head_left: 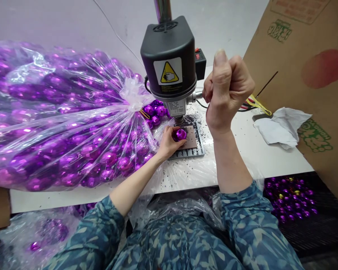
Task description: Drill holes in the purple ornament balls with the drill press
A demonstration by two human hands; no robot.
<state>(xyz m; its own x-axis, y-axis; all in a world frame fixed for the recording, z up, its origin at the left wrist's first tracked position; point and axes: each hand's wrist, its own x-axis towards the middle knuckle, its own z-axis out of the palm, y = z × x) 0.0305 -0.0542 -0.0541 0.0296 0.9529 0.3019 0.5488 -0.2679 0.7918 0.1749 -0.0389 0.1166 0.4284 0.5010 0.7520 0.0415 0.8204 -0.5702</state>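
My left hand [171, 141] pinches a shiny purple ball [181, 134] between thumb and fingers, on a small wooden board [192, 139]. That board lies on the slotted metal base [199, 153] of a black bench drill press [169, 56]. The spindle end [179, 119] comes down just above the ball; whether it touches cannot be made out. Raised at the right of the machine, my right hand [228, 90] is closed in a fist around the drill press lever [197, 96], of which only the metal hub end shows.
A big clear bag [73, 127] of purple balls fills the left. Loose balls [155, 112] sit behind the base, dark shavings around it. Crumpled white paper [281, 127] and yellow-handled pliers [259, 104] lie right, beside a large cardboard box [304, 75]. More balls [291, 198] are below the table [276, 161].
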